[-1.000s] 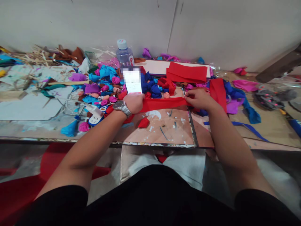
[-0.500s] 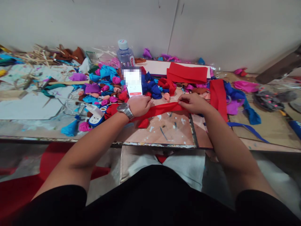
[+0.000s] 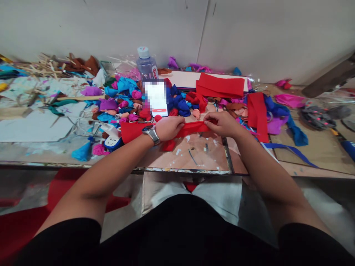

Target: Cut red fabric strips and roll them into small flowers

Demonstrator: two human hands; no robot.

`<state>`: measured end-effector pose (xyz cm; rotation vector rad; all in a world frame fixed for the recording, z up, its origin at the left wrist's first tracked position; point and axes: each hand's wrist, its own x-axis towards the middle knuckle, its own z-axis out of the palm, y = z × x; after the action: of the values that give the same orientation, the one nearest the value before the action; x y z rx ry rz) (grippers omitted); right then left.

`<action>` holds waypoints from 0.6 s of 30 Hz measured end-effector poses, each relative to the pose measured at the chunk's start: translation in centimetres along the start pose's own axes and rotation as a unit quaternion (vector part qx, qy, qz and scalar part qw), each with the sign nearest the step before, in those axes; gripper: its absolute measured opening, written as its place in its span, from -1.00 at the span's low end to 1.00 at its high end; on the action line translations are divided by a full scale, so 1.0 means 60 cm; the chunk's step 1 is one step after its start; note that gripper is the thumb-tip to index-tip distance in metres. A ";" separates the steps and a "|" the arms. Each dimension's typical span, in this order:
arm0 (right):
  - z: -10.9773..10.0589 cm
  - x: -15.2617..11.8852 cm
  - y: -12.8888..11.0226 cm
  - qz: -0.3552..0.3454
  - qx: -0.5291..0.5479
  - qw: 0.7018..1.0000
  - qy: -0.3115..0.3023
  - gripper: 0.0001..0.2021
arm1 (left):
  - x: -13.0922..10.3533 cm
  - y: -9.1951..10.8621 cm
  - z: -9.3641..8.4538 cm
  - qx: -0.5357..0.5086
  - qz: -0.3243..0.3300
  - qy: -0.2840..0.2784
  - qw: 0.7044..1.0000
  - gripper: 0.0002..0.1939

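Note:
A long strip of red crepe paper [image 3: 195, 128] stretches between my two hands, just above the worktable. My left hand [image 3: 169, 128], with a metal watch at the wrist, pinches its upper edge. Opposite it, my right hand [image 3: 220, 123] grips the strip near its right end. More of the red strip extends left beyond my left wrist. Below the stretched part lies a small red piece [image 3: 168, 146] on the table. A lit phone [image 3: 159, 98] leans behind my left hand, among crumpled paper rosettes in several colours.
A water bottle [image 3: 146, 64] stands behind the phone. Red folded sheets [image 3: 220, 85] lie at the back, and another red strip [image 3: 257, 114] is to the right. On the left are a white power socket [image 3: 112, 141], green-handled pliers [image 3: 62, 104] and wooden sticks [image 3: 50, 67].
My hands have come closer together along the red strip, the left one moving right and the right one slightly left. More of the strip now shows at the left, behind my wrist.

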<state>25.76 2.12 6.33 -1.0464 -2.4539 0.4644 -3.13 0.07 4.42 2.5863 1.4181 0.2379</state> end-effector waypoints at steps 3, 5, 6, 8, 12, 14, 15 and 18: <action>-0.010 -0.001 0.011 0.022 -0.016 1.000 0.006 -0.77 | -0.001 -0.001 -0.003 0.012 -0.023 -0.006 1.000 -0.64; -0.018 -0.002 0.020 0.040 -0.025 0.999 0.009 -0.76 | -0.002 -0.002 -0.004 0.021 -0.027 -0.013 0.999 -0.64; -0.022 -0.003 0.024 0.049 -0.026 0.998 0.011 -0.77 | -0.002 -0.002 -0.005 0.027 -0.030 -0.018 0.999 -0.64; -0.030 -0.005 0.031 0.063 -0.025 0.998 0.015 -0.78 | -0.003 -0.003 -0.008 0.041 -0.040 -0.026 0.998 -0.63; -0.041 -0.007 0.041 0.079 -0.030 0.996 0.026 -0.79 | -0.005 -0.006 -0.014 0.060 -0.062 -0.020 0.996 -0.63; -0.044 -0.008 0.045 0.086 -0.039 0.995 0.031 -0.78 | -0.006 -0.007 -0.017 0.060 -0.070 -0.017 0.996 -0.64; -0.045 -0.008 0.046 0.089 -0.042 0.995 0.031 -0.78 | -0.006 -0.007 -0.019 0.059 -0.072 -0.018 0.996 -0.64; -0.047 -0.009 0.052 0.096 -0.047 0.994 0.033 -0.77 | -0.006 -0.007 -0.022 0.061 -0.075 -0.020 0.995 -0.64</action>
<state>29.39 4.16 7.14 -1.3218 -2.3480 0.3710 -3.99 0.08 5.58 2.5443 1.6517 0.0800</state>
